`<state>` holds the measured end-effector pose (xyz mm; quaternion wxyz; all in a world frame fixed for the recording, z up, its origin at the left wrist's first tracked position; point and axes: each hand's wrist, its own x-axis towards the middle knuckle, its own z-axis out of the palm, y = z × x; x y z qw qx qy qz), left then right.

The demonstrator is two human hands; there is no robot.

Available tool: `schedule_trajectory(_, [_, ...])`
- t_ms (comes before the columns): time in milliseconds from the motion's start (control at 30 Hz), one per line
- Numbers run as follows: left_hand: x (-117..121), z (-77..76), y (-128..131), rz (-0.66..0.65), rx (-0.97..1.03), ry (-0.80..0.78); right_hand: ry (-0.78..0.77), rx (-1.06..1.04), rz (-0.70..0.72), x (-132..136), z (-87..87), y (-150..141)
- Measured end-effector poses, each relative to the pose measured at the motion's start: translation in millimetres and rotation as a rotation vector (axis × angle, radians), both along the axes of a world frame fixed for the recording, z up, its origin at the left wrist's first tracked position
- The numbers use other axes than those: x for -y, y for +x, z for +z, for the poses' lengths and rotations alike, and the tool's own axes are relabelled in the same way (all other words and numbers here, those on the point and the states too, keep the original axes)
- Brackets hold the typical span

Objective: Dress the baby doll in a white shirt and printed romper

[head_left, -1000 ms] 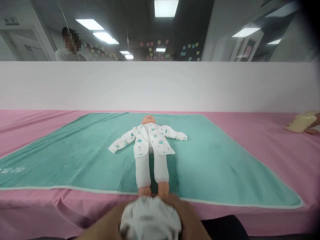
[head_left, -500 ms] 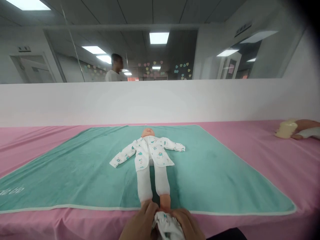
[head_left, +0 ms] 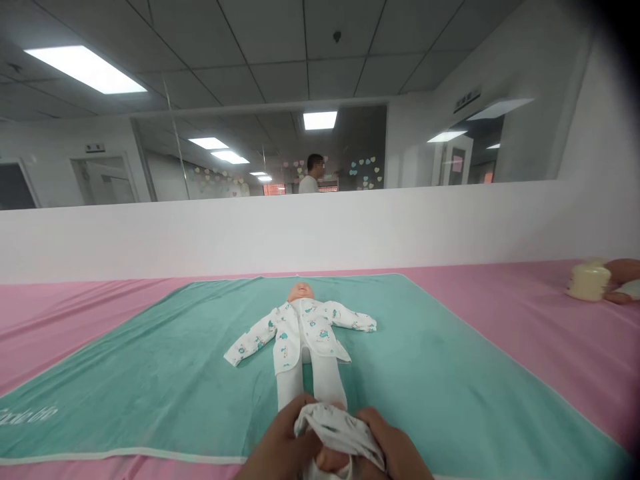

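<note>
A baby doll (head_left: pixel 301 291) lies on its back on a green blanket (head_left: pixel 430 387), its feet toward me. It wears an open white jacket (head_left: pixel 320 337) with a small printed pattern, sleeves spread to both sides. Bunched white printed baby pants (head_left: pixel 340 427) are around the doll's foot end, a bit of foot showing through the cloth. My left hand (head_left: pixel 285 440) grips the pants' edge from the left, and my right hand (head_left: pixel 393 443) grips them from the right. Both feet are mostly hidden by cloth and fingers.
A pink cover (head_left: pixel 525 300) spreads under the blanket. At the far right, another person's hand (head_left: pixel 625 272) is at a pale yellow bottle (head_left: pixel 589 280). Behind stands a white wall (head_left: pixel 280 233) with a wide mirror or window above, where a person (head_left: pixel 311 175) shows.
The pants have moved up over the doll's foot end, both hands with them. My view has tilted upward. The person behind the glass appears further right.
</note>
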<state>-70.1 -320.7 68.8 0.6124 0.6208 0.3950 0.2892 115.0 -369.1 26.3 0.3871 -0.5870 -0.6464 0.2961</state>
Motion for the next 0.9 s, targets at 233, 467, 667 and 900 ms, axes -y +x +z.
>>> schedule_trajectory(233, [-26.3,2.7,6.3,-0.117,0.070,0.101,-0.031,0.027,0.312,-44.3,45.5,40.9])
schedule_trajectory(467, [-25.1,-6.2,12.6,0.007,-0.402,0.301,0.032,0.074,0.398,-112.2,14.5,55.8])
schedule_trajectory(667, [-37.2,-8.2,-4.9,0.182,-0.310,0.232,0.037,-0.092,0.419,-128.0,-14.5,48.3])
schedule_trajectory(900, [-38.2,7.1,-14.7,0.436,0.071,0.068,0.072,-0.052,0.315,-124.5,-11.0,48.1])
